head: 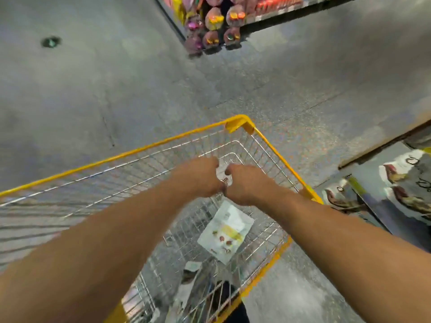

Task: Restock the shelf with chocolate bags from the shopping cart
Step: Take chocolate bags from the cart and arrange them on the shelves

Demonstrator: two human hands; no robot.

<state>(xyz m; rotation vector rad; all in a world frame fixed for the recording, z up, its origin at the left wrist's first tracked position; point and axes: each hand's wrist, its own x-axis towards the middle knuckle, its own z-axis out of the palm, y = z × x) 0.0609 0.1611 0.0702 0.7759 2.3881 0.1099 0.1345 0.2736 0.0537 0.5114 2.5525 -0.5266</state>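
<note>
A wire shopping cart with a yellow rim (275, 148) fills the lower middle of the view. Both my arms reach into it. My left hand (200, 178) and my right hand (247, 185) are fisted side by side above the basket. A small white piece of a chocolate bag (221, 173) shows between them; the rest is hidden by my fingers. Another white chocolate bag (225, 231) with a yellow band lies flat in the basket below my right wrist. More pale bags (190, 273) lie blurred at the near end.
A low shelf (363, 159) at the right holds white chocolate bags (401, 180) with brown prints. A far shelf end (214, 22) at the top carries colourful packets. Grey concrete floor (93, 89) lies left of and beyond the cart.
</note>
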